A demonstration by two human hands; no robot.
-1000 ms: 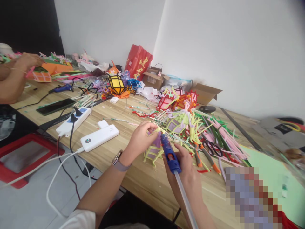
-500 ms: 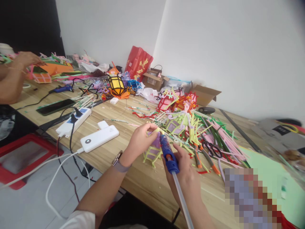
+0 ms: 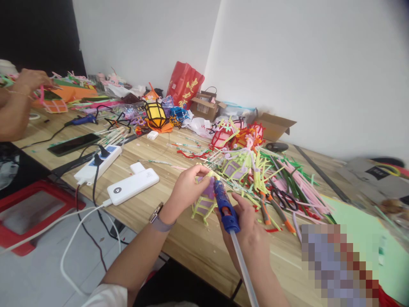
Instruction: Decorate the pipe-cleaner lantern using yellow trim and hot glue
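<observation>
Small lantern (image 3: 204,200) of yellow-green pipe cleaners and purple panels, standing on the near part of the wooden table (image 3: 179,238), just in front of the loose heap of pipe cleaners (image 3: 287,179). Left hand (image 3: 188,185) pinching a yellow strand at the lantern's top, fingertips closed on it. Right hand (image 3: 249,230) wrapped around the blue glue gun (image 3: 225,207), nozzle touching the lantern's upper edge, clear glue stick (image 3: 243,268) trailing back toward the body.

Best done, probably, by keeping the pinched strand steady against the frame, holding the nozzle at the joint only, squeezing gently, and keeping fingertips clear of the hot tip.

Counted: one lantern in hand, one glue gun held, a second blue glue gun (image 3: 81,120) far left; one yellow-and-black lantern (image 3: 155,114) further back; one power strip (image 3: 97,163), one white power bank (image 3: 132,186), one dark phone (image 3: 74,143), one pair of scissors (image 3: 283,198). Another person's hands (image 3: 30,79) at the far left.
</observation>
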